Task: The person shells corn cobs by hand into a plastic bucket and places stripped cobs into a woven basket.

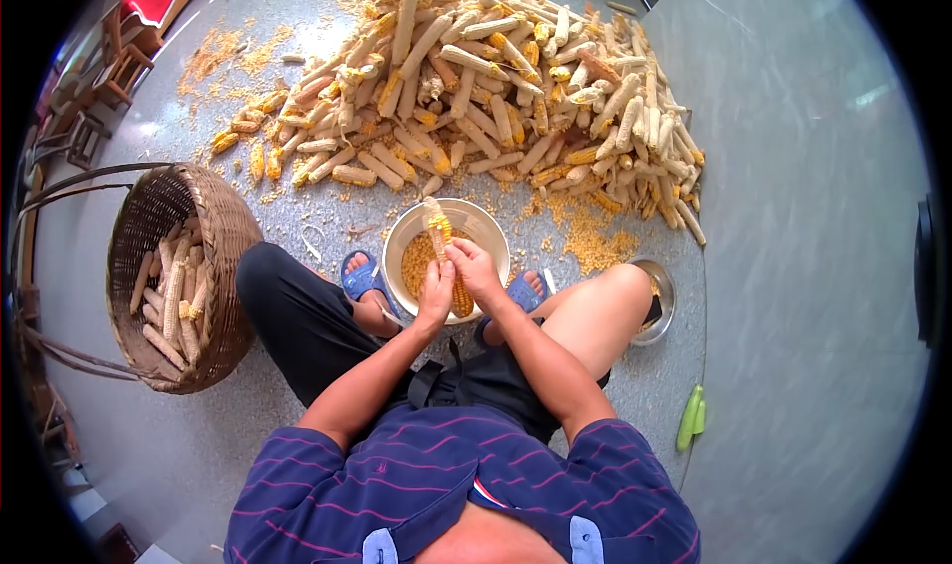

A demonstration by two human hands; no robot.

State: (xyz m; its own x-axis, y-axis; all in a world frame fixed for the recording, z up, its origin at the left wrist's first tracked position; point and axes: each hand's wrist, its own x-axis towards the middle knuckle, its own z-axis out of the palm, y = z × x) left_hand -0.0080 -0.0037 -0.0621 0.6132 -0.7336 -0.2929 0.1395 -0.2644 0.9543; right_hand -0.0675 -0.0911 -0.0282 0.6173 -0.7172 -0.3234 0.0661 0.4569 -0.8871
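Note:
Over a white bucket [504, 229] between my feet, both hands are on a partly shelled corn cob [437, 229]. Its upper end is pale with some yellow kernels, and yellow kernels show at its lower end too. My left hand [435, 291] is closed round the lower part from the left. My right hand [476, 270] grips the cob from the right, its fingers pressed against the middle. Loose yellow kernels [416, 262] lie inside the bucket, partly hidden by my hands.
A big heap of cobs [476, 98] lies ahead, with scattered kernels [595, 239] beside it. At the left stands a wicker basket [233, 237] holding bare cobs. A metal bowl [666, 311] is by my right knee, and green objects [690, 418] lie farther right. Wooden stools [121, 73] stand far left.

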